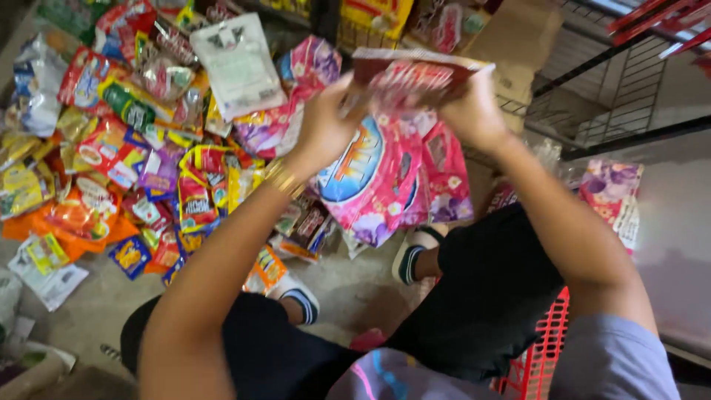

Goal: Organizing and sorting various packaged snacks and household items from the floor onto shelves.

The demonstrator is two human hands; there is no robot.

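Note:
Both my hands are raised in front of me and grip one red and pink plastic packet [415, 74] by its two ends. My left hand [324, 118] holds the left end, with gold bangles on its wrist. My right hand [474, 111] holds the right end. Just beneath the packet lie large pink detergent bags [378, 178] on the floor. I sit with bent knees in black trousers, and my feet in striped slippers [411, 255] rest on the concrete floor.
A wide heap of small colourful packets [133, 148] covers the floor to the left. A white pouch [238, 63] lies on top of it. A red plastic crate [537, 355] is under me. A black metal rack [615, 96] and cardboard [518, 33] stand at the right.

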